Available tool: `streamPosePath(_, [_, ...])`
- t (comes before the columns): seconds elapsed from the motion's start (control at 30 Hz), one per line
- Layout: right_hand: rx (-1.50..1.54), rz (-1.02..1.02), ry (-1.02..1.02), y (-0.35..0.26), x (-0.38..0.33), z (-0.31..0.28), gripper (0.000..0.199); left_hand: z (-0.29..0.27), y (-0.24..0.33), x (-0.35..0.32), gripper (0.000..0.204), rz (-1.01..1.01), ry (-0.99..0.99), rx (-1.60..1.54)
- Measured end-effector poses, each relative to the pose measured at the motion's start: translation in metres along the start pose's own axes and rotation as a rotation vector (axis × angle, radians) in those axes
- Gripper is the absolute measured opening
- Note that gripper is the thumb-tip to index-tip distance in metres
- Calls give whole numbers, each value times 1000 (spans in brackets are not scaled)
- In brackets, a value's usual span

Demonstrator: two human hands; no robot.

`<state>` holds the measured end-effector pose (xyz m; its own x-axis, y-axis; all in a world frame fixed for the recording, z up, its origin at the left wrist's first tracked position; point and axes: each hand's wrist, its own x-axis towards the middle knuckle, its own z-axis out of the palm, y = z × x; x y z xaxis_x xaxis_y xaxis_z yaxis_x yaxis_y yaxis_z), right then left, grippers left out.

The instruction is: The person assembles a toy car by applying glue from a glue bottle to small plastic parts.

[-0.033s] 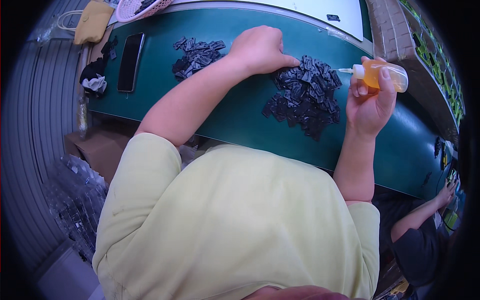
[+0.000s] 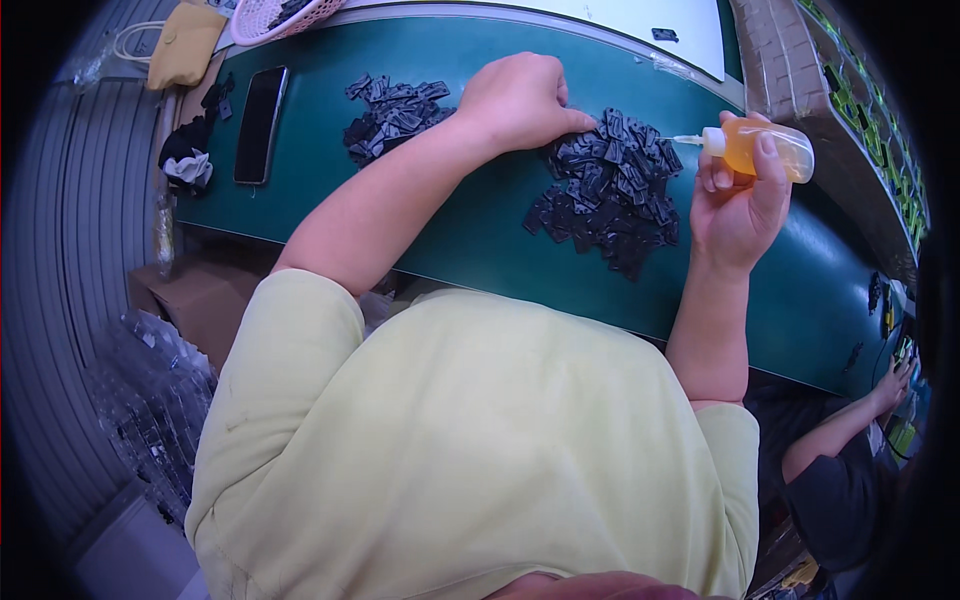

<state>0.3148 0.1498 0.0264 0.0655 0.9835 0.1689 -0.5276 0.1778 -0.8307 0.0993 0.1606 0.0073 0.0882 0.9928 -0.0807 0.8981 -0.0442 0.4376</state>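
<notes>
Your left hand (image 2: 520, 100), curled with nothing gripped that shows, presses on black parts (image 2: 610, 190) at upper centre; your right hand (image 2: 735, 205) grasps the bottle (image 2: 765, 148), nozzle over them.

Head-worn fisheye, steeply downward, close

A green table (image 2: 480, 250) runs across the view. Near its far left end a dark phone (image 2: 260, 124) lies flat, with a bundle of black and white cloth (image 2: 187, 160) just beside it at the table edge. A yellow pouch (image 2: 186, 44) with a cord sits beyond the phone, next to a pink basket (image 2: 283, 16). A white board (image 2: 600, 22) lies along the far edge. Stacked cardboard (image 2: 775, 50) stands at the right. Clear plastic bags (image 2: 150, 400) pile on the floor at lower left. Another person's arm (image 2: 850, 425) shows at lower right.
</notes>
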Motion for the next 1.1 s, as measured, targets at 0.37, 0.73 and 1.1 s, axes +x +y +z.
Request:
streamPosePath(0.37, [31, 51, -11, 6, -3, 0, 30, -10, 5, -19, 16, -236, -183, -1146])
streamPosePath(0.73, [-1, 32, -61, 15, -6, 7, 28, 6, 3, -30, 15, -296, -383, -1568])
streamPosePath(1.1, [-362, -225, -168, 26, -11, -1, 24, 11, 2, -32, 28, -224, -387, -1401])
